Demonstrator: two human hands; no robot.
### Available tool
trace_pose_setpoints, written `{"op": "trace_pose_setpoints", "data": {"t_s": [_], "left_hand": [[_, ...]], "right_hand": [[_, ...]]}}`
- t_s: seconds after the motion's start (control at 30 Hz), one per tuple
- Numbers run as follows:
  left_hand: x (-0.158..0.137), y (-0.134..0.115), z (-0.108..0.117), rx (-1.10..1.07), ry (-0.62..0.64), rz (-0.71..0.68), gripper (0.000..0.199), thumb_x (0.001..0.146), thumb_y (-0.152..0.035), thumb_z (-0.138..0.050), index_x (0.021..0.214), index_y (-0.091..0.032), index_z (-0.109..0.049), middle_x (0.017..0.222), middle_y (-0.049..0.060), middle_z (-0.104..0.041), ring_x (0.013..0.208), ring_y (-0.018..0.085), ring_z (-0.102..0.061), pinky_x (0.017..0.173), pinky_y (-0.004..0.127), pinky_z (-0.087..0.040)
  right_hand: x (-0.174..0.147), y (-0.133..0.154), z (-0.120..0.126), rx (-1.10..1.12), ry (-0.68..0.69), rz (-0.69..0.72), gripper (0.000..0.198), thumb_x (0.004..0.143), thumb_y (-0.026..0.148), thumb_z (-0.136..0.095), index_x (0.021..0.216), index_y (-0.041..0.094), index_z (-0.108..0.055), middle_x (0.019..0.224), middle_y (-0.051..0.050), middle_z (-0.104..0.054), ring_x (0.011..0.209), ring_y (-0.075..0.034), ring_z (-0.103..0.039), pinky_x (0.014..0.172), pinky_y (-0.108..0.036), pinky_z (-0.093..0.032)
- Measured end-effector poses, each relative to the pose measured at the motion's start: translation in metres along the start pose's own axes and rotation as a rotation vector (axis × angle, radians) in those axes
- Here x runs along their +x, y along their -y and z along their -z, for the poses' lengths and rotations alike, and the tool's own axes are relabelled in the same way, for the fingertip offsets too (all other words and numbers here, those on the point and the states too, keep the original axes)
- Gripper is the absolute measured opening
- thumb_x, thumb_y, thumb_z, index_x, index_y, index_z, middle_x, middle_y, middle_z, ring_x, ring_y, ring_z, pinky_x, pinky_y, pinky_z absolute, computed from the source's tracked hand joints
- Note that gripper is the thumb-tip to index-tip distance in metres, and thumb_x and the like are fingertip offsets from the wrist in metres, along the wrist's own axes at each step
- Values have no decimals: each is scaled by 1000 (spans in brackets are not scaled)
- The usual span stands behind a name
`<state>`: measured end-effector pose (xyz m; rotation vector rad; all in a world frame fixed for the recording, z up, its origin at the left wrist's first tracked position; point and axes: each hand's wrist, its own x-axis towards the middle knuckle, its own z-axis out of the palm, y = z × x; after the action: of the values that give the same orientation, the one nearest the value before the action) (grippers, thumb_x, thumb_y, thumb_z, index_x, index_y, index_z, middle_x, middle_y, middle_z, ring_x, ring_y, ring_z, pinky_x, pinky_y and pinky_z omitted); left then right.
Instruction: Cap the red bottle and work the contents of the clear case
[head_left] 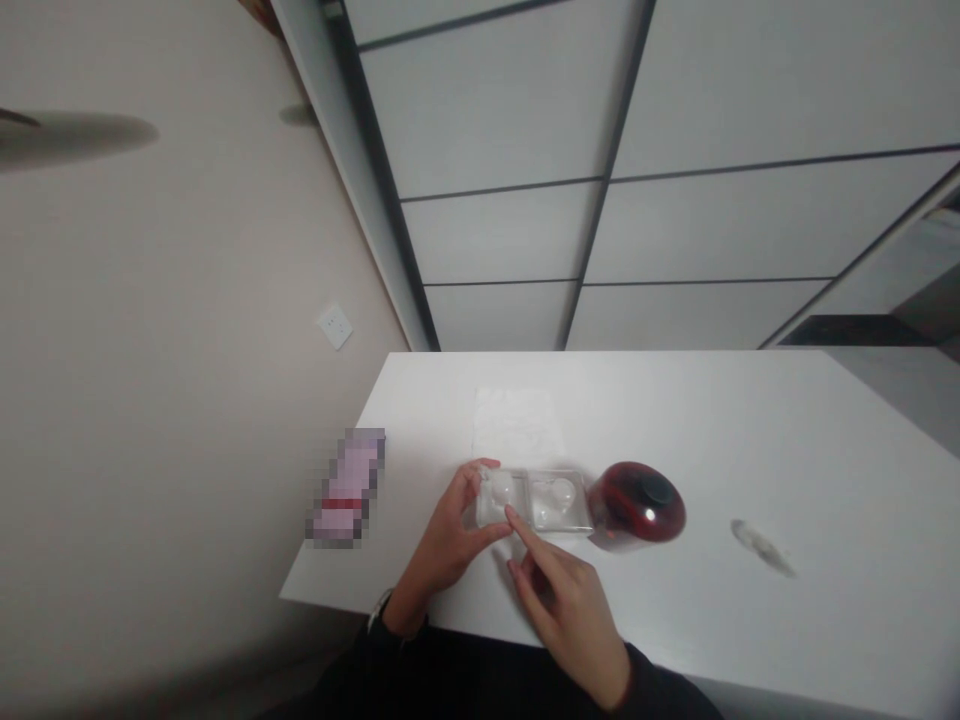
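Note:
A clear plastic box with two compartments lies on the white table. Whitish round things show inside it; their kind is hard to make out. My left hand grips the box's left end, thumb along the near side and fingers at the far corner. From the near side, my right hand reaches in with its index finger stretched out. That fingertip is at the near edge of the left compartment, and the other fingers are loosely bent with nothing visible in them. Close against the box's right end stands a glossy dark red rounded container.
A thin white sheet lies behind the box. At the table's left edge is a blurred pink and red item. A small clear crumpled-looking item lies to the right. A wall with a socket borders the left; white panels stand behind.

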<state>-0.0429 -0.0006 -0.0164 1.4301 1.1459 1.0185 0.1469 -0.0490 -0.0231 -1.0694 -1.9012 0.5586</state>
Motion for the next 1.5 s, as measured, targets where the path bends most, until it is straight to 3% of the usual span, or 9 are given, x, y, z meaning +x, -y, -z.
{"op": "trace_pose_setpoints", "data": {"t_s": [0.17, 0.37, 0.53, 0.7, 0.87, 1.07, 1.27, 1.4, 1.5], "left_hand": [[0, -4, 0, 49, 54, -58, 52, 89, -33, -82, 137, -27, -62, 158, 12, -52, 154, 35, -42, 128, 55, -34], [1, 1, 0, -39, 25, -54, 43, 87, -29, -84, 122, -26, -59, 155, 12, -54, 151, 33, -47, 128, 56, -36], [1, 0, 1, 103, 69, -113, 57, 93, -29, -79, 145, -30, -56, 166, 11, -46, 160, 32, -35, 135, 57, -22], [1, 1, 0, -13, 25, -64, 61, 89, -30, -83, 143, -28, -53, 159, 12, -52, 155, 32, -45, 131, 56, -34], [0, -1, -2, 48, 57, -60, 59, 92, -30, -79, 145, -28, -53, 170, 12, -42, 161, 33, -35, 134, 57, -27], [0, 1, 0, 34, 36, -97, 68, 94, -32, -79, 152, -31, -47, 167, 12, -45, 161, 32, -38, 133, 56, -31], [0, 5, 1, 44, 30, -119, 51, 93, -34, -81, 138, -30, -56, 165, 10, -48, 161, 33, -37, 134, 58, -27], [-1, 8, 0, 49, 31, -103, 66, 94, -35, -80, 151, -31, -47, 168, 12, -44, 162, 33, -35, 134, 59, -27], [-1, 6, 1, 122, 55, -112, 60, 95, -36, -78, 148, -31, -51, 169, 12, -43, 162, 34, -34, 135, 60, -25]], "right_hand": [[-2, -1, -1, -10, 12, 1, 54, 114, 32, -46, 167, 26, -39, 71, 4, -68, 57, -16, -65, 58, -26, -54], [-2, -2, 0, -3, 14, 4, 54, 114, 33, -45, 168, 25, -38, 70, 4, -67, 57, -16, -66, 57, -25, -53], [-1, -2, 0, 3, 19, 7, 54, 114, 31, -44, 168, 23, -38, 71, 3, -68, 57, -16, -66, 59, -25, -54], [-1, -2, 0, 8, 17, 7, 55, 113, 29, -46, 167, 23, -39, 70, 3, -67, 57, -15, -65, 58, -25, -52], [-1, -3, -1, 2, 20, 5, 55, 113, 28, -46, 167, 23, -39, 70, 4, -66, 57, -16, -64, 58, -25, -51], [-2, -3, -1, 13, 24, -11, 54, 112, 28, -47, 166, 24, -42, 73, 2, -69, 58, -16, -65, 59, -26, -52], [-3, -4, -2, 11, 40, -27, 55, 112, 28, -47, 167, 24, -40, 73, 2, -69, 60, -17, -67, 60, -27, -52], [-3, -4, -2, 8, 41, -31, 55, 112, 28, -47, 167, 23, -40, 73, 2, -68, 60, -17, -66, 59, -27, -51], [-3, -4, -1, 7, 45, -30, 55, 112, 27, -47, 166, 23, -41, 73, 2, -69, 61, -18, -67, 60, -27, -52]]}}
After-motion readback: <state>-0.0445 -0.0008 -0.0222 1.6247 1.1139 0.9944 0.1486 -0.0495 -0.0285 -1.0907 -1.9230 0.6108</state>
